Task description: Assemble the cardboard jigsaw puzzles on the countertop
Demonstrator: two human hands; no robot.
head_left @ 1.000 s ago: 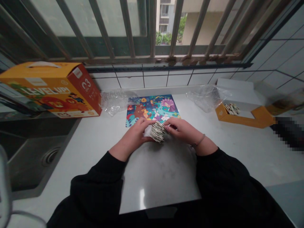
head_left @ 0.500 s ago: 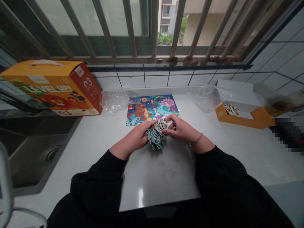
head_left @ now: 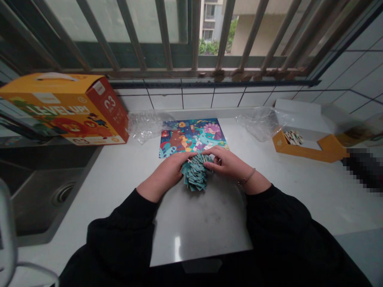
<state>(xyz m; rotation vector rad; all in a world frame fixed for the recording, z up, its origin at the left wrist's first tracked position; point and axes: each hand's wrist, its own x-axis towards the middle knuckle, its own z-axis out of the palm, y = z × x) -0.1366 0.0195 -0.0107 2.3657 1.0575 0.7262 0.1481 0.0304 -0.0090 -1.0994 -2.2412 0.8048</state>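
A thick bunch of teal-backed puzzle pieces (head_left: pixel 196 175) is gathered between my two hands over the white counter. My left hand (head_left: pixel 173 167) is closed around its left side, with the fingertips hidden behind the pieces. On the right, my right hand (head_left: pixel 223 161) grips the bunch with bent fingers, thumb at its near side. Just beyond the hands lies a colourful animal picture sheet (head_left: pixel 191 135), its near edge partly covered by my fingers.
A large orange box (head_left: pixel 60 111) stands at the left beside a sink (head_left: pixel 44 187). Clear plastic wrappers (head_left: pixel 145 127) lie near the wall. An open orange-and-white box (head_left: pixel 308 149) with several pieces inside sits at the right. Window bars (head_left: pixel 164 36) rise behind.
The bunch has tipped and fanned out, so more teal faces and fewer pale edges show. Both hands have stayed in nearly the same place.
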